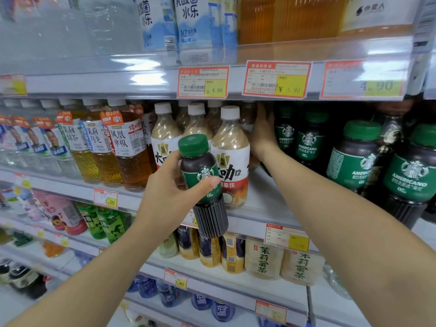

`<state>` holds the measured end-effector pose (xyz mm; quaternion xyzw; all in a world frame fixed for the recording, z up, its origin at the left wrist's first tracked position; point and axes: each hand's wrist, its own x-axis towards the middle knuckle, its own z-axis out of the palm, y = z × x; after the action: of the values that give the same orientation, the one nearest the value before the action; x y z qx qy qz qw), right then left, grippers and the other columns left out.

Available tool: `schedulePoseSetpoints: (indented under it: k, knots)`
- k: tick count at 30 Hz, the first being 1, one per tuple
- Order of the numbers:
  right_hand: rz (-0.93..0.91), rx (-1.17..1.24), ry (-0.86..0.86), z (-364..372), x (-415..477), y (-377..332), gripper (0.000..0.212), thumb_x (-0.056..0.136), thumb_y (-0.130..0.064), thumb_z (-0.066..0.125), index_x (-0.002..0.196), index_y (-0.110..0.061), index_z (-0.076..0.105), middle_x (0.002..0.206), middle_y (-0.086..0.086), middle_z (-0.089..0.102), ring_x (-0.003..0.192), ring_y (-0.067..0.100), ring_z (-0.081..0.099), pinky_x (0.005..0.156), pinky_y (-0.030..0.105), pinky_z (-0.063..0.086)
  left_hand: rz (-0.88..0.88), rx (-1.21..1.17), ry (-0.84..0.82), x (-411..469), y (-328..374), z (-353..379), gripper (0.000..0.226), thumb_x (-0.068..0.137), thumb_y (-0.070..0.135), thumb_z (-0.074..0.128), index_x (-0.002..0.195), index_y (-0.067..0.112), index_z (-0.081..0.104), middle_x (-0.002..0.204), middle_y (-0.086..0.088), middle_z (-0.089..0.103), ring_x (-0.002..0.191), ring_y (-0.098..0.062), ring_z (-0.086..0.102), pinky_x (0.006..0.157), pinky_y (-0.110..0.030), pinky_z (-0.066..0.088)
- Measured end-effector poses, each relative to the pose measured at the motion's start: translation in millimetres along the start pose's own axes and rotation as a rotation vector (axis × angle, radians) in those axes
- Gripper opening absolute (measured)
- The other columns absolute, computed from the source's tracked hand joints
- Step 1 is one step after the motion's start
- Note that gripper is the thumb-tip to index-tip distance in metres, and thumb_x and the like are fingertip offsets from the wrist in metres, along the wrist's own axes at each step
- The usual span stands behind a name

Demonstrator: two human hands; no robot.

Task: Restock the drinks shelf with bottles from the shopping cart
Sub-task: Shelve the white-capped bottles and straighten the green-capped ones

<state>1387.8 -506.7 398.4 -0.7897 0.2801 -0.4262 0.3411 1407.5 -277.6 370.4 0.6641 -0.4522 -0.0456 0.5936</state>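
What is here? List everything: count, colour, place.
Green-capped plastic coffee bottle: one, dark brown, green label, before the middle shelf.
Shelved coffee bottles: at least four, green and dark, middle shelf right.
White-capped latte bottles: at least four, beige, middle shelf centre.
Amber tea bottles: at least three, golden, middle shelf left.
Price tags: several, red and yellow, shelf edges.
Left hand: grips the coffee bottle.
Right hand: fingers straight, reaching between latte and coffee rows.

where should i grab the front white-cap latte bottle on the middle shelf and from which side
Probably from the front, wrapping the latte bottle around its clear tapered shoulder, just under the white cap. It stands upright at the shelf edge. The shelf above sits close over the cap, other latte bottles crowd one side, and the right hand is at the other.
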Motion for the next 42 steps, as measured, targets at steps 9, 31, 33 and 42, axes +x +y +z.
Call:
schedulePoseSetpoints:
  k: [9, 31, 33, 42]
  knots:
    - [-0.113, 0.01, -0.025, -10.0, -21.3, 7.1, 0.08, 0.086, -0.026, 0.064, 0.148, -0.022, 0.014, 0.15, 0.012, 0.019, 0.135, 0.028, 0.031, 0.097, 0.02, 0.028, 0.011, 0.014, 0.009, 0.1, 1.7, 0.1, 0.041, 0.059, 0.046, 0.067, 0.098, 0.039, 0.055, 0.089, 0.025, 0.068, 0.082, 0.004, 0.065, 0.066, -0.008, 0.05]
    - [-0.103, 0.245, 0.008, -39.5, -98.9, -2.9, 0.043, 0.081, -0.028, 0.069, 0.12, -0.022, 0.051, 0.102, -0.013, 0.058, 0.095, 0.002, 0.055, 0.085, 0.019, 0.048, 0.01, -0.027, -0.002, -2.7, 1.4, -2.5, 0.044, 0.061, 0.044, 0.069, 0.102, 0.035, 0.056, 0.091, 0.019, 0.069, 0.084, 0.002, 0.065, 0.068, -0.011, 0.052]
    - [-0.089, 0.133, -0.128, -33.4, -107.5, -2.6, 0.058, 0.07, -0.034, 0.078, 0.119, -0.024, 0.049, 0.099, -0.015, 0.057, 0.091, -0.002, 0.055, 0.078, 0.013, 0.046, 0.014, -0.033, 0.004, -3.9, 0.2, -4.7, 0.043, 0.062, 0.042, 0.069, 0.102, 0.035, 0.056, 0.091, 0.021, 0.069, 0.085, 0.002, 0.065, 0.068, -0.011, 0.051]
    - [-0.06, 0.018, -0.209, -38.2, -97.3, 7.3, 0.057, 0.071, -0.027, 0.077, 0.121, -0.024, 0.05, 0.11, -0.008, 0.057, 0.092, 0.002, 0.058, 0.075, 0.011, 0.043, 0.012, -0.054, 0.011, -4.8, -3.6, -14.0, 0.033, 0.075, 0.024, 0.073, 0.102, 0.034, 0.056, 0.092, 0.016, 0.069, 0.085, 0.0, 0.065, 0.067, -0.011, 0.051]
